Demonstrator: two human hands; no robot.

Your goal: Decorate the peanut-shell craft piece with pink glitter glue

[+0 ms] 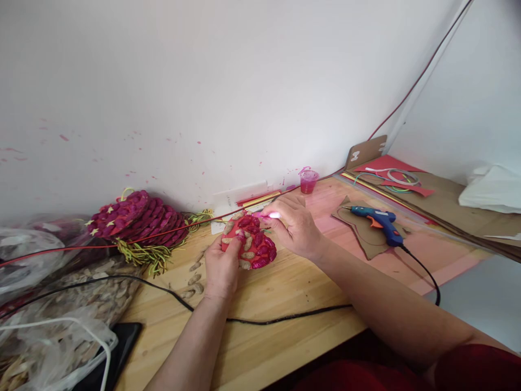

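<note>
My left hand [222, 267] is closed on the left edge of a red card piece [232, 242] with peanuts stuck on it. Several of its peanuts are painted shiny magenta [260, 247], on the right side; the others are still bare tan shells [247, 255]. Pinched in my right hand [296, 225] is a small brush [271, 215] with a white and pink handle, its tip at the upper edge of the card piece. Loose peanuts [194, 279] lie on the table left of my left hand.
A plastic cup of magenta paint [309, 182] stands by the wall. To the right, a blue glue gun [378, 220] rests on cardboard [358, 233]. Finished-looking magenta pieces [142, 220] with yellow tassels are stacked left, near bags of peanuts [97, 293]. A black cable [264, 322] crosses the table.
</note>
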